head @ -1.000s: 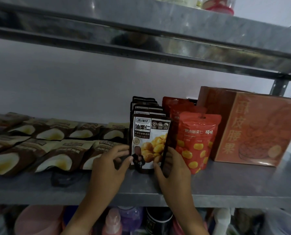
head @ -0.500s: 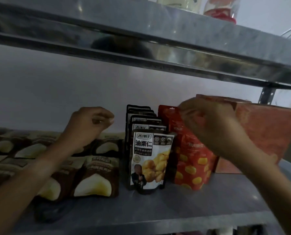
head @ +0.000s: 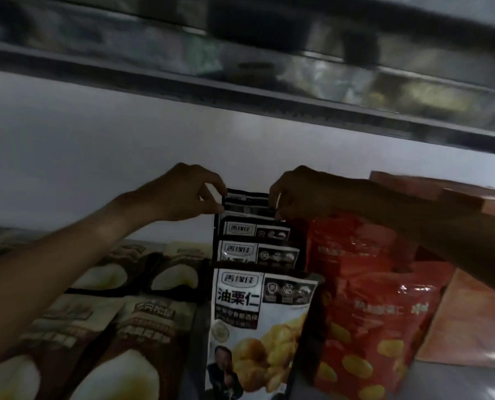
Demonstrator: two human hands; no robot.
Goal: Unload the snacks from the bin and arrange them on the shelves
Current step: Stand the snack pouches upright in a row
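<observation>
Both hands have dropped onto the rearmost black pouch tops [head: 246, 197]
Left hand [head: 182, 194] and right hand [head: 301, 192] pinch its corners; apparently squaring the row.

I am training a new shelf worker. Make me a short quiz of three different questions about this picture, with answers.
1. True or false: the left hand and the right hand both pinch the rearmost chestnut pouch.
2. Which packs stand directly right of the black-and-white pouch row? A) brown packets B) red pouches C) bottles
3. Fill in: the orange box stands at the far ____ of the shelf.

Key: 1 true; 2 B; 3 right
</observation>
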